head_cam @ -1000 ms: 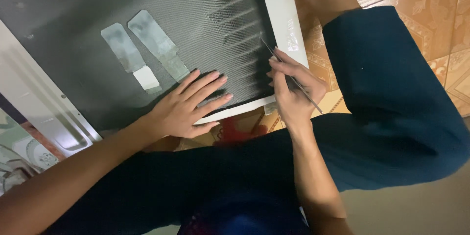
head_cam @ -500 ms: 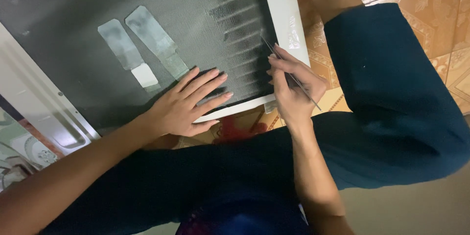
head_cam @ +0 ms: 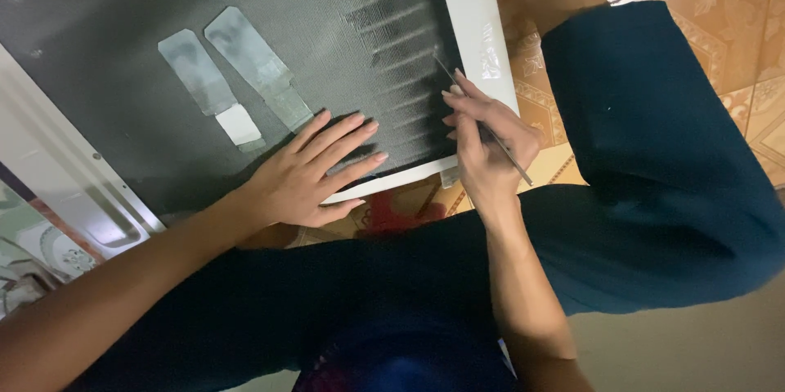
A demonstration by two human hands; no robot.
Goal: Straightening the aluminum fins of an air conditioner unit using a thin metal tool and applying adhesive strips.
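Observation:
A large dark panel (head_cam: 123,16) with a white frame (head_cam: 473,24) leans across my lap. It carries rows of thin ridged fins (head_cam: 401,57) near its right edge. My left hand (head_cam: 307,171) lies flat on the panel's lower edge, fingers spread. My right hand (head_cam: 486,147) pinches a thin metal pick (head_cam: 458,89) like a pen. The pick's tip touches the fins just inside the white frame.
Two silvery tape strips (head_cam: 245,57) and a small white patch (head_cam: 239,124) are stuck on the panel's middle. My legs in dark blue trousers (head_cam: 654,155) fill the lower right. Patterned orange floor tiles (head_cam: 719,0) show at the top right. A pale metal rail (head_cam: 65,179) runs along the left.
Both hands have stayed almost in place. The right hand with the pick has shifted very slightly along the fins.

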